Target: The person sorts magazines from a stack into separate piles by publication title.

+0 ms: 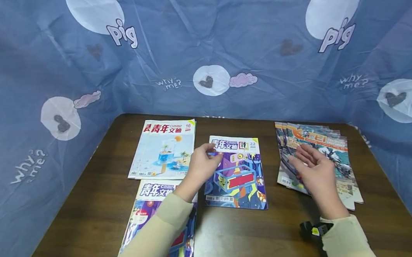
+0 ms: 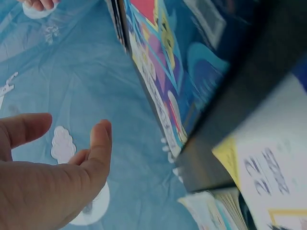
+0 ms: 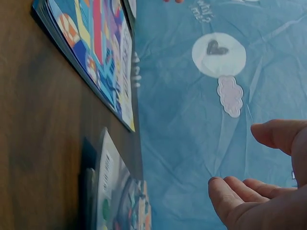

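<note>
My left hand (image 1: 201, 163) is held over the left edge of a purple magazine (image 1: 241, 181) in the middle of the table. Its thumb and fingers are apart in the left wrist view, with nothing between them. Over the overlapping pile of comic-style magazines (image 1: 344, 164) on the right is my right hand (image 1: 318, 175). That hand (image 3: 264, 191) is empty too, its thumb spread away from loosely bent fingers. My hand and forearm hide part of this pile. At the left, magazines with a beach-scene cover (image 1: 147, 151) lie behind more purple magazines (image 1: 157, 191), which my left sleeve partly covers.
All the magazines lie on a dark brown wooden table (image 1: 80, 197). Blue printed cloth (image 1: 174, 60) rises along its back and both sides. On my right wrist is a black strap (image 1: 323, 228) with a small yellow part.
</note>
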Motion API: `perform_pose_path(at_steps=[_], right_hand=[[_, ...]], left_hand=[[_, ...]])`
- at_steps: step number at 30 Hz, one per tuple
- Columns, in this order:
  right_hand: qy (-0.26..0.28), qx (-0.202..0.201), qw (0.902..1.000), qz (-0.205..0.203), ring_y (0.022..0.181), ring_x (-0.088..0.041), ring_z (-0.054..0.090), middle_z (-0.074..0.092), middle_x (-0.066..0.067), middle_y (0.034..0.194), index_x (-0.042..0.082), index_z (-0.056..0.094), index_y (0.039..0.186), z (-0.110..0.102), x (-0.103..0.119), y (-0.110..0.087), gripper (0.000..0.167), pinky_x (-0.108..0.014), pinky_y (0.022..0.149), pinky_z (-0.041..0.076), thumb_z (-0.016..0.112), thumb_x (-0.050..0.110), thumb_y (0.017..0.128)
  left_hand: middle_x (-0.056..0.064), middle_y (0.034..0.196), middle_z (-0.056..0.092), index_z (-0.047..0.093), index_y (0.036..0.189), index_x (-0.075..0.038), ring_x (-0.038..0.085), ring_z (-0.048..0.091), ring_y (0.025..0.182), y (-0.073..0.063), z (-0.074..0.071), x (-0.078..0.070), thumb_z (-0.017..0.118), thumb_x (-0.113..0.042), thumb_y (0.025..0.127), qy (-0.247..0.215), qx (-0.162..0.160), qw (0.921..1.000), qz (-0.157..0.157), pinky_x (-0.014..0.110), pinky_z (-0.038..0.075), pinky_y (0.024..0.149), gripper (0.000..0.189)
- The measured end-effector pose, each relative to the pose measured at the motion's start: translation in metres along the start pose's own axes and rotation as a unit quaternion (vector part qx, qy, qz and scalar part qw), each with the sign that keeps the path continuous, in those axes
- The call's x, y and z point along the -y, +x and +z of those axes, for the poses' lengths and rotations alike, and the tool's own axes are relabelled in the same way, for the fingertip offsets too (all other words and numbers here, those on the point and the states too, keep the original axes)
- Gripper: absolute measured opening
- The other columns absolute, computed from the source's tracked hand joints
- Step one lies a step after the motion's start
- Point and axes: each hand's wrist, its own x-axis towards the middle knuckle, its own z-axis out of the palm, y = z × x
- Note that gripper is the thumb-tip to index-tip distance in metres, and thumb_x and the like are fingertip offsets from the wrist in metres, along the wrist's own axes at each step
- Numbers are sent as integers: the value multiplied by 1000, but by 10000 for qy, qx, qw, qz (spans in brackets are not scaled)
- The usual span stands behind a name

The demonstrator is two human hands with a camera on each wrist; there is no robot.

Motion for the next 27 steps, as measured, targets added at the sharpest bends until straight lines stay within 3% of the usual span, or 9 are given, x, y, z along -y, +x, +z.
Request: perform_pose_path(at_steps=[5, 8, 14, 27], right_hand=[[88, 93, 9998, -168, 126, -28, 58, 58, -15, 141, 3, 49, 149, 9, -4, -6, 66, -17, 88, 50, 76, 27, 94], [96, 178, 9995, -223, 125, -28, 59, 59, -15, 140, 2, 50, 148, 15, -6, -10, 66, -18, 88, 51, 77, 26, 93], [84, 337, 9992, -196, 125, -29, 59, 58, -17, 140, 1, 48, 149, 24, -6, -16, 70, -17, 88, 50, 78, 29, 92], [-104, 449, 9988, -146, 124, -24, 60, 60, -15, 138, 1, 52, 145, 37, -12, -17, 65, -20, 92, 50, 77, 29, 93]], left_hand=[[22, 119, 65, 58, 133, 8, 30, 66, 101, -8, -9, 7, 72, -8, 91, 31, 58, 9997, -253, 41, 56, 86, 48], [23, 121, 64, 56, 135, 9, 30, 66, 101, -11, -13, 13, 72, -8, 91, 8, 129, 9992, -367, 41, 56, 85, 50], [23, 121, 64, 56, 134, 10, 29, 68, 96, -14, -17, 20, 73, -9, 88, 28, 149, 9992, -379, 40, 58, 81, 53], [24, 123, 63, 55, 135, 10, 31, 66, 101, -14, -17, 23, 74, -10, 89, 424, 280, 9977, -448, 42, 56, 87, 54]])
